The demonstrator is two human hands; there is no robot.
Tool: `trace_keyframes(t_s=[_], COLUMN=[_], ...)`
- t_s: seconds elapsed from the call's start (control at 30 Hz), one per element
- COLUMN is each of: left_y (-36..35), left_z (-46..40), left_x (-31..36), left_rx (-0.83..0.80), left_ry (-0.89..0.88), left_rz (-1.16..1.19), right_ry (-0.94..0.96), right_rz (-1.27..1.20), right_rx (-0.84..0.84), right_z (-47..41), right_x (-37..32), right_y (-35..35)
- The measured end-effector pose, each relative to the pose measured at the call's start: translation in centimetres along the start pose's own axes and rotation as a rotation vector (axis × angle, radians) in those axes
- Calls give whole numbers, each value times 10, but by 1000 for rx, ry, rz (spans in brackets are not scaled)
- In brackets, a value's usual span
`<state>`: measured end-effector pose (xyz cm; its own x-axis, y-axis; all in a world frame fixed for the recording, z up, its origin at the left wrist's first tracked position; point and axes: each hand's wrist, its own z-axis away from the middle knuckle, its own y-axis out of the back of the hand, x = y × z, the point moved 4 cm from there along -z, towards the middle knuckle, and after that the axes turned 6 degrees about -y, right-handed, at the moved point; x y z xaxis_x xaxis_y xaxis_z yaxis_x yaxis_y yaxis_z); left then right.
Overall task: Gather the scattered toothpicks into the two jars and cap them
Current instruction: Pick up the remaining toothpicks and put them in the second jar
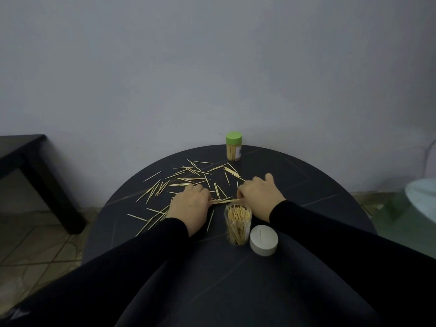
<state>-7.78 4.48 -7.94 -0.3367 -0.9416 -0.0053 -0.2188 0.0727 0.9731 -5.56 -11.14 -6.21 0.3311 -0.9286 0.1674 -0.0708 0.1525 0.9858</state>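
Observation:
Loose toothpicks (188, 178) lie scattered over the far and left part of a round dark table (318, 185). A small bundle of toothpicks (224, 200) lies between my two hands, which pinch its ends. My left hand (188, 204) grips the left end; my right hand (259, 197) grips the right end. Just in front of the bundle stands an open clear jar (237, 224) partly filled with upright toothpicks. Its white cap (263, 240) rests on the table to the jar's right. A second jar with a green cap (233, 146) stands closed at the table's far edge.
A dark side table (35, 166) stands on the tiled floor to the left. A pale glass-topped table (422, 197) shows at the right edge. A plain wall rises right behind the round table.

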Motion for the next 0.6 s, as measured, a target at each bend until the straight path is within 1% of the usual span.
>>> trace_keyframes(t_s=[0.07, 0.17, 0.33, 0.43, 0.6], left_y=[0, 4, 11, 16, 31], left_z=[0, -2, -4, -3, 1], left_x=[1, 4, 7, 7, 10], left_rx=[3, 12, 52, 105, 241], left_ry=[22, 58, 147, 195, 221], left_rz=[24, 94, 263, 435, 820], right_ry=[2, 18, 32, -24, -130], right_rz=[62, 86, 87, -67, -501], right_rx=[-31, -42, 29, 78, 165], right_z=[-1, -2, 2, 7, 17], right_x=[-2, -2, 1, 4, 17], right_y=[-3, -3, 4, 10, 25])
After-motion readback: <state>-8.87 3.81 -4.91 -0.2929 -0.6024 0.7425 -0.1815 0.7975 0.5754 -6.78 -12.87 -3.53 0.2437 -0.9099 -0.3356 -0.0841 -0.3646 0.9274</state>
